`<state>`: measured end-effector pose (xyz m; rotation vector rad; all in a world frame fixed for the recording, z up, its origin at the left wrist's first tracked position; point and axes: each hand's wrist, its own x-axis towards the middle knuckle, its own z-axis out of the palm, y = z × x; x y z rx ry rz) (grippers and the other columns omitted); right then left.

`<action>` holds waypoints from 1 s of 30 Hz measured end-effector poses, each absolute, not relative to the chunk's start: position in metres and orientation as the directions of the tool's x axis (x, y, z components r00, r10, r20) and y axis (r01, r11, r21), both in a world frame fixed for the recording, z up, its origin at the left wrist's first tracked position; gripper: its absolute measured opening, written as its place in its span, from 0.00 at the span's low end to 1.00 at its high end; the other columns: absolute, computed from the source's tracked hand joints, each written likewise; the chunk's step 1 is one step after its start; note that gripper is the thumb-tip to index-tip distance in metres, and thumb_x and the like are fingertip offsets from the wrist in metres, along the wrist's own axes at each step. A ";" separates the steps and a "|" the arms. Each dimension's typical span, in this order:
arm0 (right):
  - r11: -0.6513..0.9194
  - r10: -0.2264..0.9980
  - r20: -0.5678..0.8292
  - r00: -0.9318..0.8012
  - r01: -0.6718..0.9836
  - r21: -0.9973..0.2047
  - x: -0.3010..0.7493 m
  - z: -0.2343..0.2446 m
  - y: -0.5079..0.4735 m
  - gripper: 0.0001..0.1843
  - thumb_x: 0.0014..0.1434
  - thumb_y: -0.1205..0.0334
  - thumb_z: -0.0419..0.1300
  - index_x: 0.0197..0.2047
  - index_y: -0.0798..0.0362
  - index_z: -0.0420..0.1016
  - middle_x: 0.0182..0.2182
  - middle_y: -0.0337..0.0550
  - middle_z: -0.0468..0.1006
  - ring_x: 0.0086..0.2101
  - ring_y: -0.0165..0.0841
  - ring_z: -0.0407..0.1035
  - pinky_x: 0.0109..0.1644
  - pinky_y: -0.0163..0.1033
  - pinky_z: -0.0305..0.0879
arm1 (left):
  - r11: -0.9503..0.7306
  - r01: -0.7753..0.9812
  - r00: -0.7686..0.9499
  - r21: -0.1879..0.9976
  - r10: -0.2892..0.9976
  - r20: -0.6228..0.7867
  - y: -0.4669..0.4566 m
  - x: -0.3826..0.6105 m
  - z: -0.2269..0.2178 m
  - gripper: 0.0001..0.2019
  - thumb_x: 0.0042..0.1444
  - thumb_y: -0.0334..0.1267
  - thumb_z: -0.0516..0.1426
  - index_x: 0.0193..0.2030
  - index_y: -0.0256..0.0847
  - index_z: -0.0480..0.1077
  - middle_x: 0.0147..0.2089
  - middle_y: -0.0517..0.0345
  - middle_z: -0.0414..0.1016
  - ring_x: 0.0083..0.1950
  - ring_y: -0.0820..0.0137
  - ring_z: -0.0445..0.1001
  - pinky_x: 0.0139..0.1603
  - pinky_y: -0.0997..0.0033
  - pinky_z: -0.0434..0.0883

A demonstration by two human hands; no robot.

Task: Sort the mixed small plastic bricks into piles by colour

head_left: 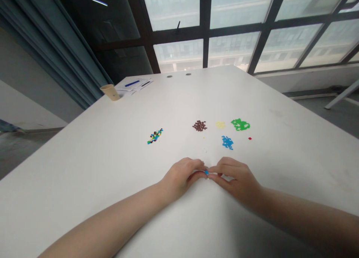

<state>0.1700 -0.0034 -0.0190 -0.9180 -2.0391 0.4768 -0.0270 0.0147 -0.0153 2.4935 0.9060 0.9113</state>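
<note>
Head view: left hand (181,177) and right hand (237,181) pinch a small blue piece (206,172).

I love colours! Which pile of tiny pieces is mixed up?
The long pile farthest left: it mixes blue, green, yellow and dark pieces, unlike the brown pile, the green pile and the blue pile, each one colour.

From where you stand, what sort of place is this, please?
Probably an office or workroom: a large white table, a paper cup beside papers on it, and big dark-framed windows with a long blue-grey curtain.
</note>
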 end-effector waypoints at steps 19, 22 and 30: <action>0.692 0.714 0.641 -0.281 0.420 -0.586 0.174 -0.009 -0.003 0.03 0.52 0.67 0.60 0.33 0.52 0.74 0.23 0.39 0.73 0.25 0.27 0.65 0.30 0.33 0.64 | -0.784 0.480 0.665 0.393 0.618 0.420 0.021 -0.028 -0.015 0.11 0.54 0.45 0.54 0.33 0.39 0.62 0.25 0.61 0.71 0.27 0.74 0.68 0.30 0.75 0.63; 0.693 0.711 0.648 -0.274 0.429 -0.579 0.174 -0.006 -0.004 0.04 0.52 0.67 0.60 0.33 0.52 0.74 0.22 0.39 0.73 0.25 0.27 0.65 0.30 0.34 0.64 | -0.841 0.442 0.807 0.312 0.525 0.271 0.026 -0.026 -0.016 0.11 0.58 0.40 0.48 0.27 0.39 0.62 0.21 0.61 0.67 0.24 0.74 0.65 0.28 0.74 0.60; 0.566 0.805 0.527 -0.272 0.617 -0.546 0.195 0.016 0.021 0.05 0.52 0.62 0.59 0.31 0.50 0.76 0.23 0.38 0.73 0.23 0.28 0.63 0.27 0.34 0.60 | -0.854 0.398 0.897 0.334 0.438 0.050 0.027 -0.024 -0.018 0.07 0.58 0.37 0.48 0.32 0.40 0.64 0.25 0.58 0.67 0.28 0.73 0.66 0.29 0.75 0.60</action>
